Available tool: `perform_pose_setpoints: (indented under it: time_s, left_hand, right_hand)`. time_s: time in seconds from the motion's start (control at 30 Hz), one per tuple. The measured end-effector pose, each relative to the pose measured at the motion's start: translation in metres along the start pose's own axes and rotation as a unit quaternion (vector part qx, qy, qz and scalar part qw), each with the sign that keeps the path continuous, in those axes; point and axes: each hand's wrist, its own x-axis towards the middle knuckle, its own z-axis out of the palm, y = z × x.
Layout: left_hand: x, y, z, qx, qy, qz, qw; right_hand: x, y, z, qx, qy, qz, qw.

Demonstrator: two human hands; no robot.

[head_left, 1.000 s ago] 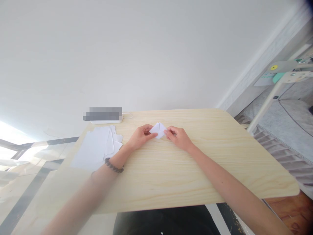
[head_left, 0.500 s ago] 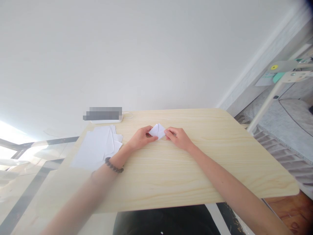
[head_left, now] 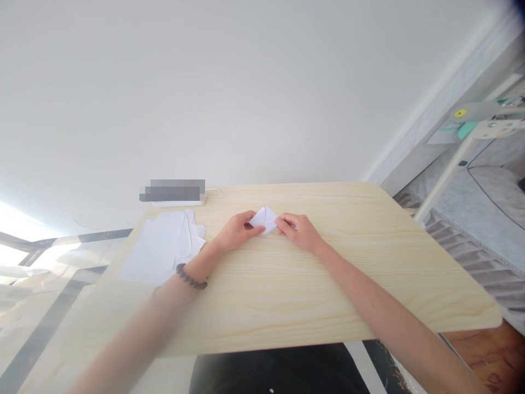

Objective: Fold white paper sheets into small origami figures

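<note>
A small folded piece of white paper (head_left: 264,218) sits at the middle of the light wooden table (head_left: 311,295), held from both sides. My left hand (head_left: 234,232) pinches its left edge with thumb and fingers closed. My right hand (head_left: 298,231) pinches its right edge the same way. The paper has a pointed, diamond-like shape with a crease down the middle. A dark bead bracelet (head_left: 190,278) is on my left wrist.
A loose stack of white paper sheets (head_left: 164,246) lies on the table's left part. A white flat device with a cable (head_left: 178,202) lies at the far left edge by the wall. A lamp stand (head_left: 455,158) rises to the right, beyond the table.
Almost nothing differs. Both hands stay pinched on the folded paper, which has shifted very slightly between the fingers.
</note>
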Motion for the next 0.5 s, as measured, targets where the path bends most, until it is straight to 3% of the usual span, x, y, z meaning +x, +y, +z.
perform_pose_setpoints:
  time_s: [0.5]
  left_hand:
    - [-0.0011, 0.0018, -0.001, 0.019, -0.009, 0.014, 1.0]
  right_hand:
    - [0.0003, -0.0021, 0.0005, -0.013, 0.0, -0.003, 1.0]
